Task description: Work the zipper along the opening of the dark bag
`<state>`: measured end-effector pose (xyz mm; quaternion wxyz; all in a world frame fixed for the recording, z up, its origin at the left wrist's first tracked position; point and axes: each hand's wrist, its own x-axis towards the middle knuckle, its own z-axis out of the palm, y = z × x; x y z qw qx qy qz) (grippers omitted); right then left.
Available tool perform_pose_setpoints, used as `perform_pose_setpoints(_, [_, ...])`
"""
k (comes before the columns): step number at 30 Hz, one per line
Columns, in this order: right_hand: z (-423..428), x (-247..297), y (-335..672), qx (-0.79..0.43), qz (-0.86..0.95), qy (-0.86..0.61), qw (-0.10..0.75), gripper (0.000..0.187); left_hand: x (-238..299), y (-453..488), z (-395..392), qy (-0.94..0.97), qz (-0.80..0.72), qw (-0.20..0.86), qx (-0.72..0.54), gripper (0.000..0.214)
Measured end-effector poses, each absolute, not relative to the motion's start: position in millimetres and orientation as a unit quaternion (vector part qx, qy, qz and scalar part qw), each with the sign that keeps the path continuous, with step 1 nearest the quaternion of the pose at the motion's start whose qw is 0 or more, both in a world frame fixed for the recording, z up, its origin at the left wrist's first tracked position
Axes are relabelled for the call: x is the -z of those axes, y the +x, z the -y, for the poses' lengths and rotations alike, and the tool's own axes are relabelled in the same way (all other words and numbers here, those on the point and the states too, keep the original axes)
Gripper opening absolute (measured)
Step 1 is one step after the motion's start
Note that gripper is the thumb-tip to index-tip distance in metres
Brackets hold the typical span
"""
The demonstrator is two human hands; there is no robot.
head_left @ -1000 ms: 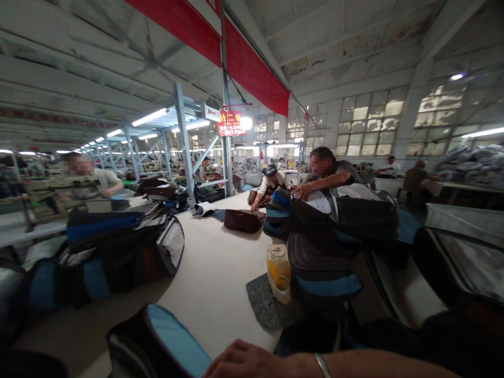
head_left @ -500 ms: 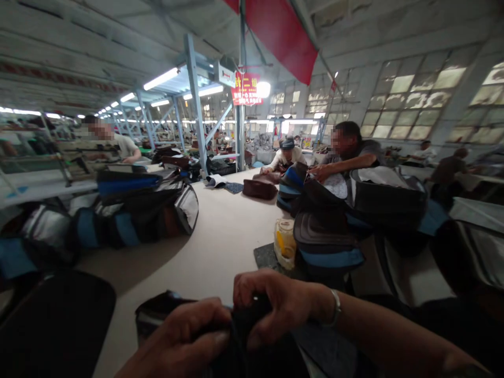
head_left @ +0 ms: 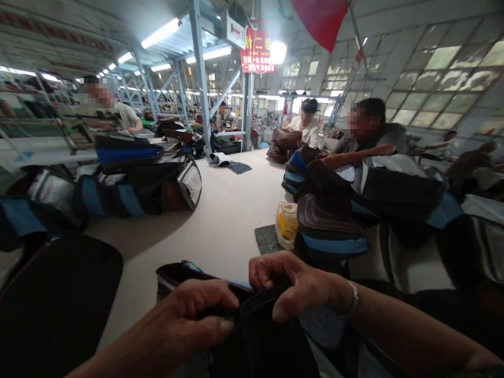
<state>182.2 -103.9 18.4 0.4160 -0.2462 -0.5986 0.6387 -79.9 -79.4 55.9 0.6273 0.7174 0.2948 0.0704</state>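
Note:
My left hand (head_left: 192, 317) and my right hand (head_left: 293, 283) both pinch the top edge of a black fabric bag piece (head_left: 255, 336) at the near edge of the long pale table (head_left: 220, 220). The fingers of each hand are curled tight on the cloth. A metal bangle sits on my right wrist. Behind the piece lies a dark bag with a blue lining (head_left: 177, 273). The lower part of the black piece runs out of view.
A pile of black and blue bags (head_left: 134, 184) lines the table's left side; another stack (head_left: 334, 215) stands at the right. A yellowish plastic jug (head_left: 286, 223) rests on a grey pad. Across the table a person's arm (head_left: 354, 157) lies on a bag. Other workers sit farther back.
The view has tilted down. A second ago only my right hand showed at the bottom edge; both hands now grip the black piece. A far worker has lifted a brown bag.

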Motion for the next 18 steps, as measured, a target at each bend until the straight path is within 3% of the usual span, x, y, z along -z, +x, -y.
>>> perform_pose_setpoints(3, [105, -15, 193, -0.627, 0.51, -0.248, 0.534, 0.057, -52, -91, 80, 0.692, -0.304, 0.65, -0.082, 0.016])
perform_pose_setpoints(5, [109, -21, 201, -0.61, 0.514, -0.27, 0.54, 0.044, -50, -95, 80, 0.674, -0.295, 0.669, -0.102, 0.018])
perform_pose_setpoints(8, [121, -46, 201, -0.489, 0.641, -0.303, 0.508, 0.025, -53, -89, 79, 0.702, -0.293, 0.64, -0.105, 0.02])
perform_pose_setpoints(11, [129, -72, 189, -0.366, 0.767, -0.293, 0.438, 0.037, -59, -76, 80, 0.722, -0.306, 0.612, -0.103, 0.019])
perform_pose_setpoints(15, [123, -72, 177, -0.413, 0.796, -0.325, 0.302, 0.052, -63, -66, 84, 0.722, -0.3, 0.614, -0.108, 0.014])
perform_pose_setpoints(18, [117, -53, 180, -0.468, 0.766, -0.348, 0.27, 0.051, -64, -64, 87, 0.72, -0.298, 0.621, -0.085, 0.014])
